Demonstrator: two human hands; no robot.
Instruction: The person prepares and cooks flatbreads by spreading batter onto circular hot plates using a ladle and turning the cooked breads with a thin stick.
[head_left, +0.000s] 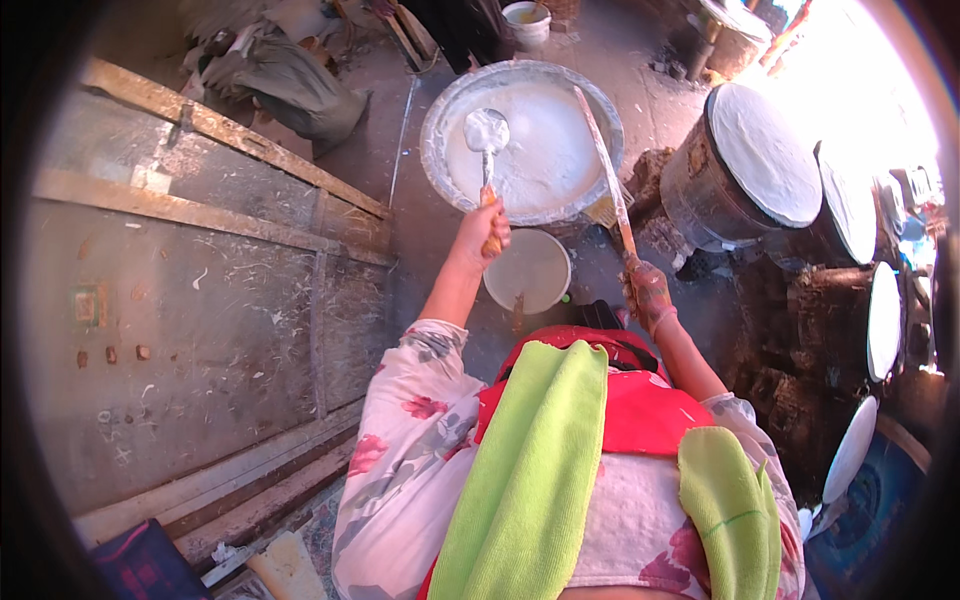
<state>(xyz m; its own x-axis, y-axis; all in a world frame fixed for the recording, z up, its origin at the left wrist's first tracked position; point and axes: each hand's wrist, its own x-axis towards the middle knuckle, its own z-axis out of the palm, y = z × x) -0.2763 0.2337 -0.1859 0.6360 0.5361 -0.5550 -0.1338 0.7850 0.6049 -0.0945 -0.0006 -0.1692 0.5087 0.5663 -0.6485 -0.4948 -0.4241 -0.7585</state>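
My left hand (487, 232) is closed round the wooden handle of a metal ladle (486, 131), whose bowl carries white batter. The ladle is over a wide round basin (435, 161) that holds a pale, whitish batter or flour mixture. In my right hand (649, 292), which looks gloved or wrapped, is the lower end of a long wooden stick (606, 169). The stick is coated with white residue and its far end reaches over the right part of the basin. Between my hands, nearer my body, a round pale bucket (527, 271) stands below the basin.
Several drum-like stoves with round white-covered tops (765, 154) stand along the right. A worn board (195, 300) with wooden rails fills the left. Beyond the basin are a white bucket (526, 24), a dark-clothed person (469, 30) and a grey-green sack (300, 86).
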